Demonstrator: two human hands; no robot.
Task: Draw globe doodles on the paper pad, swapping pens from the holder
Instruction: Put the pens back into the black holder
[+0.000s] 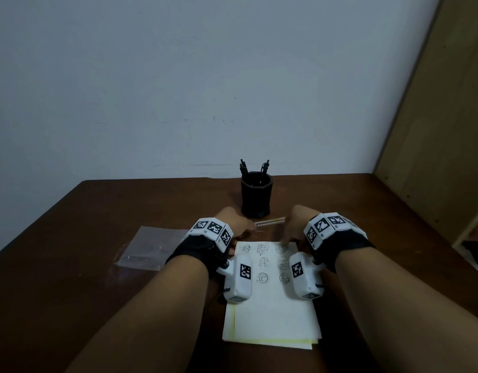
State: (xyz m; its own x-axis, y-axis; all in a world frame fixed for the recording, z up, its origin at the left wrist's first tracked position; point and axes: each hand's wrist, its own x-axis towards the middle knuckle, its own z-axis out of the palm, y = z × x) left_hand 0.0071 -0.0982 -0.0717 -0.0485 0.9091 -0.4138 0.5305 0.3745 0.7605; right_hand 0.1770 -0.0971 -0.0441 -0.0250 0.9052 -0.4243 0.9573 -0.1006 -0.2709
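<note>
- Left hand (234, 224) and right hand (297, 224) sit at the far edge of the paper pad (273, 316), near the holder (256, 196).
- Clear pen (270, 221) lies level between them, just off the holder's base. Left fingers (246, 226) are clamped on its left end and the right hand grips its right end. Grip detail is blurred.
- One right finger angles down to the pad's far right corner.
- Globe doodles (264, 263) fill the pad's far half.
- Dark pens (243, 166) stand in the holder.
- Plastic bag (151, 243) lies left on the tabletop (98, 211).
</note>
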